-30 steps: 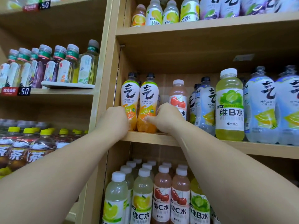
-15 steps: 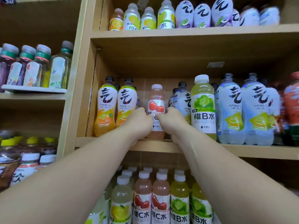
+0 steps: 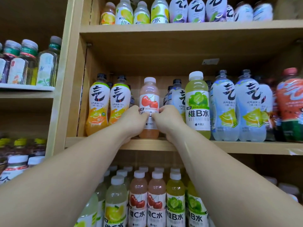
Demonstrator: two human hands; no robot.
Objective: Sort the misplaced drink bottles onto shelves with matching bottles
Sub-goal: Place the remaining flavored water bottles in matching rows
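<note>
- Two hands close on one pink cherry bottle [image 3: 149,102] at the centre of the frame: the left hand [image 3: 133,119] wraps its left side and the right hand [image 3: 165,119] its right side, fingers curled against the label, so both are grasping it.
- That bottle stands upright on the middle shelf [image 3: 229,147], between two orange bottles [image 3: 106,105] to its left and a green vitamin B bottle [image 3: 197,104] to its right; dark-capped pale bottles stand just behind the right hand.
- Judged from the labels, it is misplaced here; matching cherry bottles [image 3: 147,199] stand on the lower shelf, bottom centre of the frame, with lemon bottles on their left and green ones on their right.
- Risk: pulling the bottle out could drag the knuckles against the nearer orange bottle or the green vitamin B bottle, since both stand close beside the hands, and tip one off the shelf edge.
- Risk: the bottle's base sits near the front lip, so a tilted lift could catch there and slip from the grip.
- Risk: the lower row looks tightly packed, so setting it down there may knock a neighbour or leave it in the wrong column.
</note>
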